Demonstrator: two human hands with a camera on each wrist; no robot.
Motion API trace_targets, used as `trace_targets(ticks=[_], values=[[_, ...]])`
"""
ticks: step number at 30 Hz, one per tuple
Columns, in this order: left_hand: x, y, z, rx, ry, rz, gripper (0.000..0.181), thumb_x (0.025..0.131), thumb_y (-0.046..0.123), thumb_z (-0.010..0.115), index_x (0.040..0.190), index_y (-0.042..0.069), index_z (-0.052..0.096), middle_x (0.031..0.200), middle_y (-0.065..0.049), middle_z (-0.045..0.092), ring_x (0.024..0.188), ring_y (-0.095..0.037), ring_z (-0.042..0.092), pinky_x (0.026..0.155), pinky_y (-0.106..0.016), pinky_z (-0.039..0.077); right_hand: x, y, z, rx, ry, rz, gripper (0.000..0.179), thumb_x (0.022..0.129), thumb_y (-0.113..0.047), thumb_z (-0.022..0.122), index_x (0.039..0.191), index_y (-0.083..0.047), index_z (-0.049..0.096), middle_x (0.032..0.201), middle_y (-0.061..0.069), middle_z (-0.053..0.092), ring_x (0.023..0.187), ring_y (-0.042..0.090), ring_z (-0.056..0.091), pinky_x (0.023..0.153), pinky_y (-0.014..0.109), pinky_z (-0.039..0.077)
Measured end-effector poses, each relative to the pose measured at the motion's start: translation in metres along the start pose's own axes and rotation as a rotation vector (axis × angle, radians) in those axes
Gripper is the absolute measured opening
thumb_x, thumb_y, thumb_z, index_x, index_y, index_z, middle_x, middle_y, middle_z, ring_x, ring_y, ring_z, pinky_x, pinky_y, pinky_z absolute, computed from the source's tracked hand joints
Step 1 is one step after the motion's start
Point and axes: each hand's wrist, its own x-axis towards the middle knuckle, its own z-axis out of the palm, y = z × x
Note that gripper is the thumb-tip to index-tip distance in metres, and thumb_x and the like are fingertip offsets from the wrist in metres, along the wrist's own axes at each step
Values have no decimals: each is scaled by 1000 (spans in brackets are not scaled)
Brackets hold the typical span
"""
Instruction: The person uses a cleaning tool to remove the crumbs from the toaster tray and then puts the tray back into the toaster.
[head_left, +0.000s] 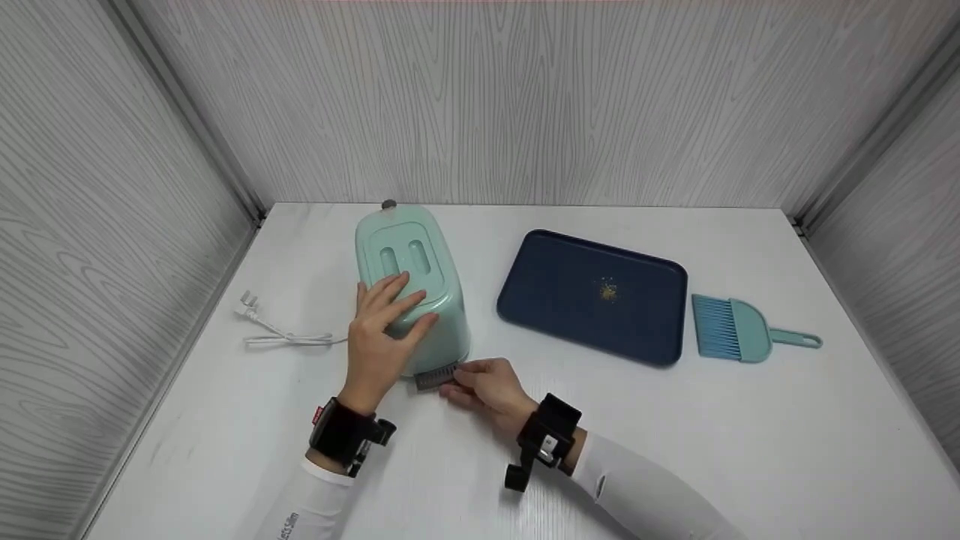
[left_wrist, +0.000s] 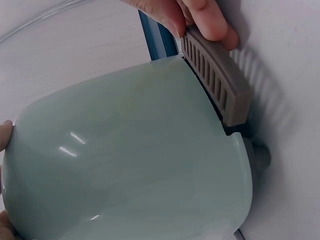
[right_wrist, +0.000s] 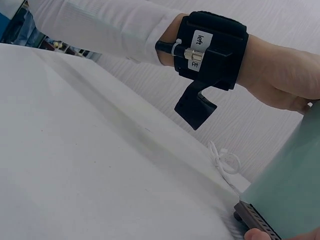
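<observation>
A mint-green toaster (head_left: 405, 236) with two slot shapes on its top stands left of the middle of the table. My left hand (head_left: 379, 330) rests on its top near the closer end, fingers spread and thumb apart. At the bottom of that end, a grey slatted crumb tray (head_left: 435, 377) sticks out a little; the left wrist view shows the tray's slatted front (left_wrist: 215, 75) just clear of the toaster's wall. My right hand (head_left: 487, 390) pinches the tray's right end between thumb and fingers. How far the tray reaches inside is hidden.
A dark blue tray (head_left: 555, 292) with a small heap of yellowish crumbs (head_left: 607, 290) lies right of the toaster. Beyond it is a teal hand brush (head_left: 750, 330). The toaster's white cord (head_left: 292, 340) lies bundled at left, its plug detached from any socket. Grey panels surround the table.
</observation>
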Motion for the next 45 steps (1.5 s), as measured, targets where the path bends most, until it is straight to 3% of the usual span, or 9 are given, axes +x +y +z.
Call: trace_targets(ticks=[15,25,32,39,45], values=[[1,2,0,21,-1,0,37,85,22,89,118,7,81,141,-17,69,140,-38,58,132,-70,20,2,-3,2,5,22,7,33,104,0,59,133,15,63,96,14,80,84,13,78,81,21,66],[2,4,-1,42,-9,-12,36,86,25,89,117,7,81,141,-17,70,140,-37,59,131,-71,20,5,-2,4,-2,38,-3,24,104,0,59,122,13,69,87,10,79,80,12,78,78,21,66],[1,3,-1,34,-3,-10,36,86,23,89,117,7,81,140,-16,70,140,-37,59,131,-71,21,8,-2,6,-20,65,-19,19,104,-1,60,114,11,71,94,17,81,80,12,80,79,22,66],[1,4,0,26,6,-5,36,86,23,89,117,7,81,140,-17,70,139,-37,59,131,-72,21,7,-2,10,-13,80,-19,19,104,0,59,114,12,70,88,12,81,79,11,79,78,22,66],[1,3,-1,47,-2,-3,37,86,25,89,118,8,81,141,-16,70,140,-36,59,130,-73,22,8,-3,12,-23,99,-1,17,104,0,59,111,11,70,96,18,81,81,13,79,81,24,67]])
